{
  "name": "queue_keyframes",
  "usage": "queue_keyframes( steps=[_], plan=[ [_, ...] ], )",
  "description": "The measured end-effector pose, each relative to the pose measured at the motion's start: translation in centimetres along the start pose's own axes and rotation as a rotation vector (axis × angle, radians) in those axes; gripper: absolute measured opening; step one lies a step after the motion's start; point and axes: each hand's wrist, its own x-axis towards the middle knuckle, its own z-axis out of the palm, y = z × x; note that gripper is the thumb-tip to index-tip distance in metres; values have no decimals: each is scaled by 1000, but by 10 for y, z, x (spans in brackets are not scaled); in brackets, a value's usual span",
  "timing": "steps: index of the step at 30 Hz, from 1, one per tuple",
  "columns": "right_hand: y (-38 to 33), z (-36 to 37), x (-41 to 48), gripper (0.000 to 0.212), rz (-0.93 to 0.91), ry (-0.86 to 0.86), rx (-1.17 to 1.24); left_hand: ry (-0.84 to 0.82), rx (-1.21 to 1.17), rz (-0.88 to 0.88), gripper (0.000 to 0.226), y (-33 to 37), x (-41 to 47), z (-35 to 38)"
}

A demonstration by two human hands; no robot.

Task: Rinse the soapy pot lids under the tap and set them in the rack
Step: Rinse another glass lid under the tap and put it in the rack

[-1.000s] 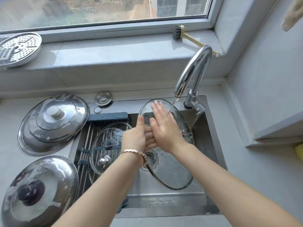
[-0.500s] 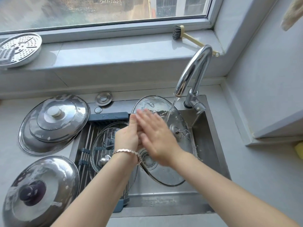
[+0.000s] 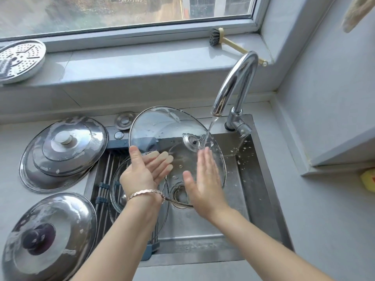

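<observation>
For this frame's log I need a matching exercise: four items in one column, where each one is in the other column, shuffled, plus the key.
Things:
1. tilted glass lid
2. steel lid with dark knob
3. dish brush
4. perforated steamer plate

Places:
A. left end of the windowsill
B. counter, nearest left corner
C. under the tap stream, over the sink
D. right end of the windowsill

Pairs: 1-C, 2-B, 3-D, 4-A

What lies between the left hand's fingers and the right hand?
The glass lid: the fingers of the left hand show through it from behind, the right hand is in front of it. Head view.
</observation>
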Motion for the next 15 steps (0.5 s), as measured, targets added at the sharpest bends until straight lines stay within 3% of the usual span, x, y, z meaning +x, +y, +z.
queue_keyframes(
  steps=[2, 4, 8, 9, 12, 13, 15],
  plan=[
    [3, -7, 18, 77, 290, 24, 114, 18, -14, -5, 50, -2, -2, -1],
    [-4, -9, 19, 76, 412, -3, 163, 31, -10, 6, 50, -3, -3, -1],
    [-20, 6, -12, 94, 110, -42, -30, 41, -11, 2, 49, -3, -2, -2],
    [-15, 5, -7, 93, 107, -22, -25, 42, -18, -8, 49, -3, -1, -3],
    [6, -7, 20, 78, 376, 5, 127, 43, -29, -26, 50, -4, -1, -6],
    [7, -8, 20, 75, 385, 3, 136, 42, -24, -26, 50, -4, -2, -7],
    [-1, -4, 6, 79, 206, 2, 26, 30, -16, -27, 50, -4, -2, -9]
  ],
)
